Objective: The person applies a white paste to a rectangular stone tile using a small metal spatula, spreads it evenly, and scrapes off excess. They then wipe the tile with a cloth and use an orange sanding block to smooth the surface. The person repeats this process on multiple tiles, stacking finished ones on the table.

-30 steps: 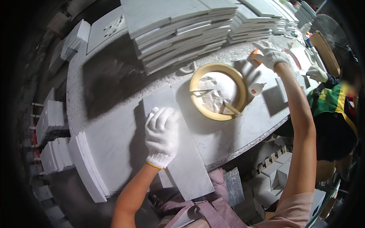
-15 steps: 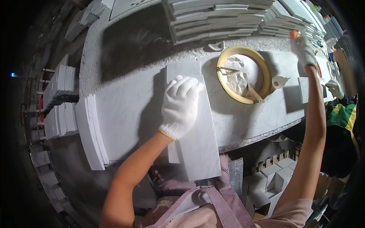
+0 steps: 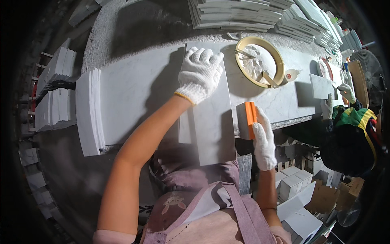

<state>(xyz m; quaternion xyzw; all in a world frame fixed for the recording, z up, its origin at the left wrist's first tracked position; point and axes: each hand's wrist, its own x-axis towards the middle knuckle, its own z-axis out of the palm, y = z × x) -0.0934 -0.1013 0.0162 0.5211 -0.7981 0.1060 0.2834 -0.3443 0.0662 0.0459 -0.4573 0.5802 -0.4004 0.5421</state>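
My left hand point(image 3: 200, 75), in a white knit glove, lies over the far part of a long pale marble tile point(image 3: 215, 126) and holds it down with bent fingers. Underneath is another marble tile point(image 3: 186, 128), offset to the left. Both stick out past the bench's near edge, toward my apron. At the right, apart from the tiles, my gloved right hand point(image 3: 265, 140) is closed on a sanding block point(image 3: 250, 118) with an orange back and a grey face. The block is tilted, its grey side toward the tiles.
Beyond the tiles stands a yellow-rimmed bowl point(image 3: 280, 61) of white paste with scrapers, beside a small bottle point(image 3: 291, 75). Tile stacks point(image 3: 239, 14) line the back; more tiles point(image 3: 90, 114) stand at the left. A co-worker point(image 3: 351, 134) handles a tile point(image 3: 321, 86) at the right.
My right hand has come from the far right back toward me, bringing the sanding block near the tiles. My left hand stays on the upper tile. The view has shifted somewhat.
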